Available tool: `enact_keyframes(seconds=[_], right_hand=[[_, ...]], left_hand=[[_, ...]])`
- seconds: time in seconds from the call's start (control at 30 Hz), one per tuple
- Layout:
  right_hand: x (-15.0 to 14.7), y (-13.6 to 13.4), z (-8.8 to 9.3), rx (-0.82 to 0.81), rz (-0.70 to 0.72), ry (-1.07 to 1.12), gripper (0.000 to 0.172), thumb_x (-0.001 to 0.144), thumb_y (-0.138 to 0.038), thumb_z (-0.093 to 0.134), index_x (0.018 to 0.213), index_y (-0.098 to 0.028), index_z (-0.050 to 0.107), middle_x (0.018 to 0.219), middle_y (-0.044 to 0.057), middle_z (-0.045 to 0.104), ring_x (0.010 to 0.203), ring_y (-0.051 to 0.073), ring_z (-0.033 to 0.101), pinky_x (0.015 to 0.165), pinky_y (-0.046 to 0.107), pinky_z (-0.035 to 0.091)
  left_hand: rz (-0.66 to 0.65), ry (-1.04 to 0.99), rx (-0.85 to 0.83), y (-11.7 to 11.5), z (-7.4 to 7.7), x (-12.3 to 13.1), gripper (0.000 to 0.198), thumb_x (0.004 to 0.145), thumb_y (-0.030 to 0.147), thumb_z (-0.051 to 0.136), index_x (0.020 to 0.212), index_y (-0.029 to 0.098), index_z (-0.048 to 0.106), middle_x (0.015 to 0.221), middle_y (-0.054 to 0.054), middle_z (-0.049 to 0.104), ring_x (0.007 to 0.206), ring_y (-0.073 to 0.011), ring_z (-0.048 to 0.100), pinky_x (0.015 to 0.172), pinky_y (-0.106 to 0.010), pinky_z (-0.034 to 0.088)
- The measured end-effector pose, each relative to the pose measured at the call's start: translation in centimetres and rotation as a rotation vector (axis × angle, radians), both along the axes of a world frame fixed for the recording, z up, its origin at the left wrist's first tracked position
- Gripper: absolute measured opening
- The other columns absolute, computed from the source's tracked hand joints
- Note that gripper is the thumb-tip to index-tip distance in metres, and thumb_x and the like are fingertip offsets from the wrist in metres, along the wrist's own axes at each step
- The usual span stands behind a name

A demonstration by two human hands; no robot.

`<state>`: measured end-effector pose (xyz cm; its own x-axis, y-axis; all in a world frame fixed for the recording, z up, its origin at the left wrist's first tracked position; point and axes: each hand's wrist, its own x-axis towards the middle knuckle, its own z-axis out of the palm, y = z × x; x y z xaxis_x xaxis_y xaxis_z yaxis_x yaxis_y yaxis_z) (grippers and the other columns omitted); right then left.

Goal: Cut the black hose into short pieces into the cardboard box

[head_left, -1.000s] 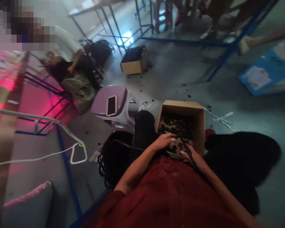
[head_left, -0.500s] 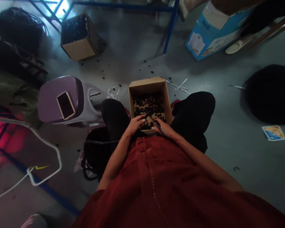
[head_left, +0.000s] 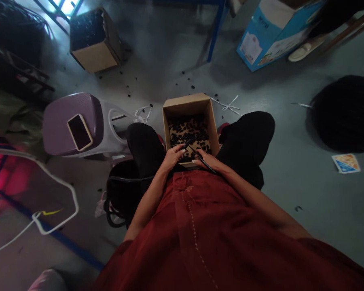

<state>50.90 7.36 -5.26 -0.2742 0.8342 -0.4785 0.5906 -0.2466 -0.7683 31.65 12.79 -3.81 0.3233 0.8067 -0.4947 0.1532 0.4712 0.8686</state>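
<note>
Both hands are close together over the near edge of an open cardboard box, which stands between my knees. Many small black pieces lie scattered on its bottom. My left hand pinches a short black piece that sticks out past the fingertips. My right hand is closed around a slim black cable-like strand, which runs back towards the wrist; its exact kind is too dark to tell. The two held things point towards each other above the box, and I cannot tell whether they touch.
A purple-topped stool with a phone is at left. Behind stand a box of black parts and a blue carton. At right lie a black bundle and a small packet. A person's shoe shows.
The view has shifted slightly, so the surroundings sit a little higher in the frame. Both hands keep their holds over the box, with only small finger movements.
</note>
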Motion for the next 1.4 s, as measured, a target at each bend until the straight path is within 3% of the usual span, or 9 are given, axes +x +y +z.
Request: enact_keyframes(seconds=[0.3,0.6,1.2,1.4], right_hand=[[-0.2,0.0,-0.2,0.123,0.030,-0.099,0.043,0.085,-0.043,0.046,0.119,-0.017,0.047,0.106,0.010,0.058,0.096,0.022,0.055,0.082,0.034,0.043],[0.1,0.1,-1.4,0.233,0.088,-0.149,0.033,0.078,-0.021,0.042,0.110,-0.017,0.048,0.095,0.007,0.059,0.083,0.019,0.055,0.074,0.028,0.042],[0.0,0.1,-1.0,0.216,0.100,-0.187,0.024,0.076,-0.021,0.040,0.099,-0.020,0.046,0.083,0.004,0.058,0.068,0.016,0.050,0.061,0.025,0.035],[0.0,0.1,-1.3,0.195,0.105,-0.209,0.028,0.076,-0.021,0.040,0.102,-0.017,0.048,0.085,0.007,0.060,0.069,0.018,0.051,0.061,0.027,0.035]], left_hand=[[-0.006,0.013,-0.018,0.1,-0.3,0.0,0.043,0.075,0.020,0.058,0.117,0.011,0.059,0.075,-0.001,0.065,0.053,-0.0061,0.045,0.055,-0.019,0.037],[-0.002,0.018,-0.007,0.1,-0.1,0.0,0.041,0.075,0.020,0.057,0.116,0.011,0.060,0.070,0.000,0.064,0.053,-0.0053,0.044,0.053,-0.018,0.038],[-0.003,0.011,-0.021,0.3,-1.0,-0.2,0.042,0.075,0.020,0.057,0.116,0.011,0.061,0.075,-0.002,0.066,0.053,-0.0060,0.045,0.053,-0.019,0.038],[0.016,-0.008,-0.018,0.3,-1.1,-0.2,0.042,0.075,0.019,0.059,0.115,0.009,0.060,0.074,-0.002,0.064,0.052,-0.0055,0.044,0.053,-0.019,0.037]])
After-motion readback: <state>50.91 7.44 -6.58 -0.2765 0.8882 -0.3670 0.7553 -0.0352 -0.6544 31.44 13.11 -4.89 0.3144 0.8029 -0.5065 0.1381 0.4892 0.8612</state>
